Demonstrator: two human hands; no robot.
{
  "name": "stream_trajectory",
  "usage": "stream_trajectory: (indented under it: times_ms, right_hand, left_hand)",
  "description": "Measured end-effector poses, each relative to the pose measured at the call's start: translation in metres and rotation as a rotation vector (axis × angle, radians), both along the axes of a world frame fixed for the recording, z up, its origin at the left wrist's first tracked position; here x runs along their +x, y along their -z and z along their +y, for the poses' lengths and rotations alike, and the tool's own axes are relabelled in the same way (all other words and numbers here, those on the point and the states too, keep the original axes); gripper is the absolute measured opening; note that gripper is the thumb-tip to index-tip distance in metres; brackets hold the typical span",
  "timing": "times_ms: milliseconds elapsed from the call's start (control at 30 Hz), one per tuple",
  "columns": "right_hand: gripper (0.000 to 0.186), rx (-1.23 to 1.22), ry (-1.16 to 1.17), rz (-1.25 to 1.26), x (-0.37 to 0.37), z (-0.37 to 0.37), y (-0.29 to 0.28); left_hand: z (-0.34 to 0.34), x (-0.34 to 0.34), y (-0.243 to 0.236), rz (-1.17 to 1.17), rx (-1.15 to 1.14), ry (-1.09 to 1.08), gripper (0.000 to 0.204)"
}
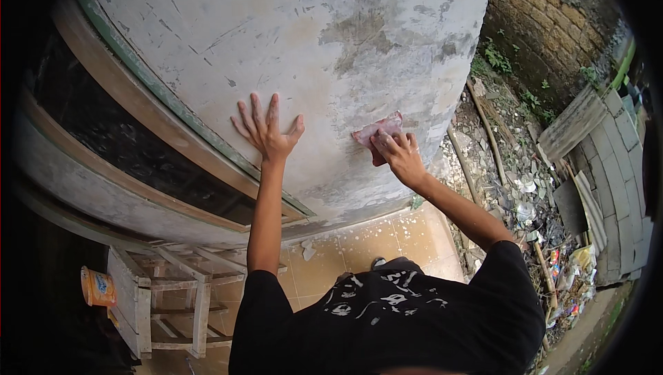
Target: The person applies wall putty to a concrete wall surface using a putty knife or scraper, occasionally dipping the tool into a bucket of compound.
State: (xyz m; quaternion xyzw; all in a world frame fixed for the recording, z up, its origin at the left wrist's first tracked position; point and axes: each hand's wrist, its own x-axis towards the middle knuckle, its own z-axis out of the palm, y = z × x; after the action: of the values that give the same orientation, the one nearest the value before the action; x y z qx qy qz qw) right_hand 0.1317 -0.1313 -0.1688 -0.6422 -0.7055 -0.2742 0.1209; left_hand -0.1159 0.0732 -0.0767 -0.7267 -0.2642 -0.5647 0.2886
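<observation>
My left hand (269, 130) lies on the weathered white-grey wall (311, 43) with its fingers spread, just to the right of a green-edged wooden window frame (138, 85). My right hand (399, 152) grips a pinkish-red, white-dusted sheet (366, 130), which looks like sandpaper, and holds it against the wall to the right. Its fingers are bent over the sheet. The wall's paint is patchy, with darker grey areas higher up and to the right.
A wooden stand (141, 282) with an orange bucket (98, 286) is at lower left. White flakes lie on the tiled floor (318, 268). Along the right run a debris-strewn strip (521, 188) with poles, concrete blocks (615, 181) and a rough brick wall (545, 9).
</observation>
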Motion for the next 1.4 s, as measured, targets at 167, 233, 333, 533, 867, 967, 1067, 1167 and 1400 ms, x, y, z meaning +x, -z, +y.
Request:
stream_trajectory:
  times_ms: [167, 233, 333, 533, 867, 967, 1067, 1167, 1400]
  right_hand:
    - [0.035, -0.107, -0.012, 0.034, 0.003, -0.001, -0.023]
    - [0.038, -0.053, -0.017, 0.033, 0.003, 0.010, -0.070]
    - [0.036, 0.220, -0.107, 0.004, 0.006, 0.014, -0.134]
    - [0.049, 0.320, -0.108, -0.017, 0.000, 0.006, -0.159]
    - [0.037, -0.113, -0.042, -0.006, 0.003, -0.012, 0.023]
    - [0.035, -0.118, 0.001, 0.052, 0.020, -0.001, -0.006]
    - [0.040, 0.112, -0.037, 0.068, 0.015, 0.003, -0.086]
    - [0.045, 0.299, -0.081, 0.077, 0.007, -0.002, -0.148]
    - [0.057, 0.212, -0.074, 0.014, 0.030, -0.005, -0.029]
  left_hand:
    - [0.001, 0.004, -0.003, 0.018, 0.033, 0.000, 0.071]
    - [0.001, -0.001, -0.003, 0.031, 0.007, -0.005, 0.070]
    - [-0.003, -0.003, -0.002, 0.066, -0.062, -0.016, 0.066]
    - [-0.015, -0.008, -0.013, 0.073, -0.145, -0.007, 0.058]
    - [0.002, -0.009, -0.005, 0.041, -0.027, -0.029, 0.051]
    - [0.007, -0.003, 0.000, 0.025, -0.002, -0.029, 0.051]
    - [0.006, -0.008, 0.000, 0.062, 0.002, -0.036, 0.054]
    - [0.003, -0.015, -0.004, 0.069, -0.002, -0.032, 0.054]
    - [-0.003, -0.012, -0.011, 0.068, -0.032, 0.017, 0.055]
